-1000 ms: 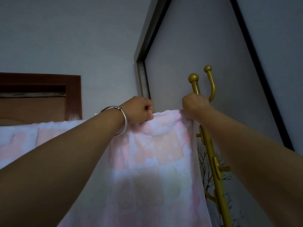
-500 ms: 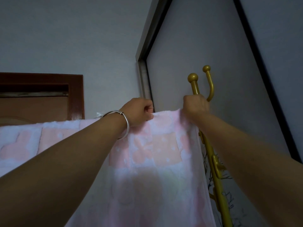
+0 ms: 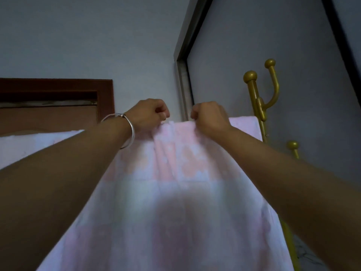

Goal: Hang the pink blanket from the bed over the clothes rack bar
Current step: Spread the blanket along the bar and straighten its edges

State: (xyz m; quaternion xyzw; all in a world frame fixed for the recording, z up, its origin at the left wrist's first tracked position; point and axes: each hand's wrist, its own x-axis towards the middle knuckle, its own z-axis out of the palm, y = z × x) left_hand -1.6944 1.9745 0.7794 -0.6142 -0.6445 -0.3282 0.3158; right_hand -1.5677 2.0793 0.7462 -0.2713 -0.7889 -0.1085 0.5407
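Observation:
The pink blanket (image 3: 172, 202), patterned in pink and white squares, hangs down in front of me from a high straight top edge. The rack bar itself is hidden under that fold. My left hand (image 3: 148, 114), with a silver bangle on the wrist, is clenched on the top edge near the middle. My right hand (image 3: 210, 117) grips the same edge a little to the right, close to the left hand. The fabric bunches into folds between and below the two fists. The gold rack post (image 3: 256, 106) stands at the blanket's right end.
A gold hook with a ball tip (image 3: 272, 83) branches off the post, and a lower ball-tipped hook (image 3: 293, 147) sticks out further down. A brown wooden door frame (image 3: 105, 98) is behind on the left. A grey wall and a dark-framed panel (image 3: 181, 61) rise behind the rack.
My right hand has slid left along the top edge, away from the gold post and toward my left hand. The blanket is gathered between them. The view has also shifted.

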